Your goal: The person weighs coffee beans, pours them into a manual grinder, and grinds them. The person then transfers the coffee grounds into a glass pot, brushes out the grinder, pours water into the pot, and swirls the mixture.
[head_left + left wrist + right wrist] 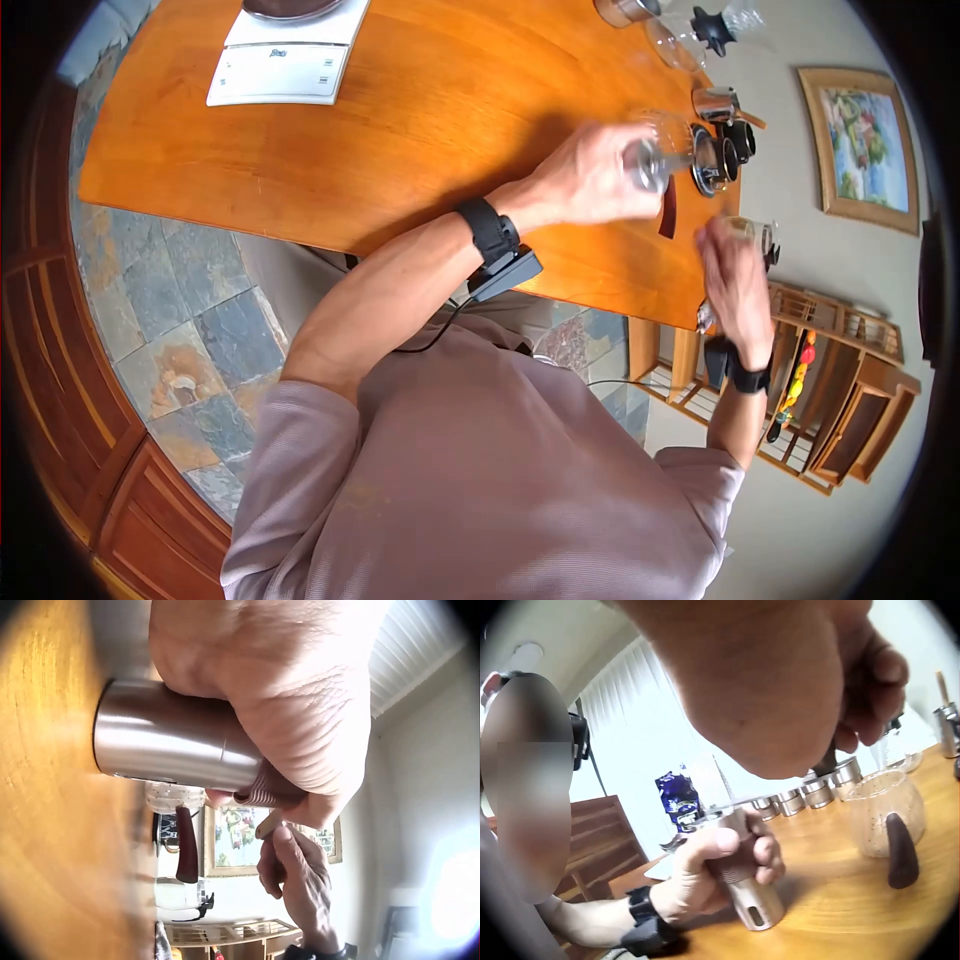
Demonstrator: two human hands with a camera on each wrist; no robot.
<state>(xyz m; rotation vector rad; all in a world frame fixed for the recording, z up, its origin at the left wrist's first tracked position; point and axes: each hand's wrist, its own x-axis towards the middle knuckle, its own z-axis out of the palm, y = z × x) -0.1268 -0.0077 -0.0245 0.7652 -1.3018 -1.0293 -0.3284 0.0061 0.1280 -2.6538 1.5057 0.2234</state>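
Note:
A steel hand coffee grinder [165, 739] with a ribbed dark band stands tilted close over the wooden table. My left hand [595, 175] wraps its fingers round the grinder's upper body, the thumb across the band in the right wrist view. My right hand [300, 881] pinches the knob [268, 825] at the end of the grinder's crank arm; in the head view this hand is blurred. A glass jug [877, 814] with a dark handle [902, 859] stands on the table beyond the grinder, speckled inside. The grinder's top is partly hidden by my left hand.
A white scale [275, 72] bearing a dark dish sits toward the table's far left. Several steel canisters [817, 793] stand in a row, near a blue bag [678, 796]. Cups [738, 142] and glassware [675, 42] line the far right edge. A wooden shelf [840, 400] is beyond.

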